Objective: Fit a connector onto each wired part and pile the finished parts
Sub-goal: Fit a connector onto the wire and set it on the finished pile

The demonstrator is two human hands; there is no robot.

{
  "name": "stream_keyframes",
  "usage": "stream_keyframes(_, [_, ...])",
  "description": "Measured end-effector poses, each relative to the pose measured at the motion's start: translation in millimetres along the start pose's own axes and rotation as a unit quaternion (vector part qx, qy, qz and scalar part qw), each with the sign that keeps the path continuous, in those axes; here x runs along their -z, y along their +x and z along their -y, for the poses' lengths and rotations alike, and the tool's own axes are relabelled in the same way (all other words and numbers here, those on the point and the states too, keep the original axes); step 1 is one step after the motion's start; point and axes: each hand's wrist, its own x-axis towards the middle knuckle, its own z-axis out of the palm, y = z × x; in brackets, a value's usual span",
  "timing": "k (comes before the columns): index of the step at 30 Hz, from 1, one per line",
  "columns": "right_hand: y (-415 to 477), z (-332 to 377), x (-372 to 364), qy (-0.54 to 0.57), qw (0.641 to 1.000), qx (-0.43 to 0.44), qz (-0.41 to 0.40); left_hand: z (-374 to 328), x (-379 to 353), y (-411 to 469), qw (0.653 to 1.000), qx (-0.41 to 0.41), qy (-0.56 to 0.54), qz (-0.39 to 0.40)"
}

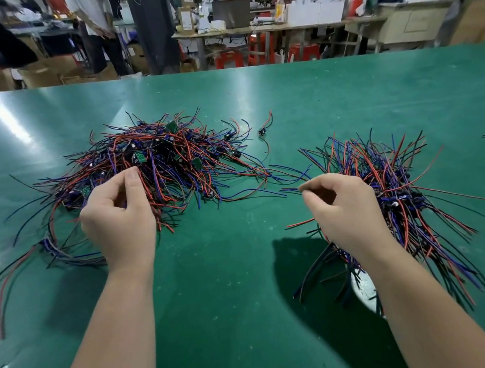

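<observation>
1. Green table (228,103) across the whole foreground, bearing everything below.
2. Left pile (163,158) of wired parts, the wider heap: red, blue and black leads in a tangle, small green boards showing among them.
3. Right pile (400,187) of wired parts, narrower, with its leads fanned toward the near edge, well apart from the left pile.
4. Left hand (118,215) at the near edge of the left pile, fingers curled in, thumb against forefinger, tips among the leads. Cannot tell whether a lead is pinched or merely touched.
5. Right hand (342,204) at the inner edge of the right pile, curled much the same, forefinger tip meeting the end of a loose blue wire (291,189) in the gap between the piles. Grip or bare touch, cannot tell.
6. White dish (365,290), partly hidden under the near end of the right pile; contents not visible.
7. Stray part (262,131) alone on the table beyond the gap.
8. Connectors too small to make out anywhere.
9. Step in hand, by judgement: picking the next part, with no part-and-connector pair raised. Finished pile probably the right one, but not certain.
10. Next move, by judgement: calls for teasing a single part free of the tangle without dragging its neighbours, then bringing its lead ends to a connector.
</observation>
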Motion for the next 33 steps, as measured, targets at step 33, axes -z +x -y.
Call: stream_keyframes(33, [-9,10,-15,0.463,0.842,-0.138,0.242,-55,-21,-60,0.809,0.33,-0.286,0.393])
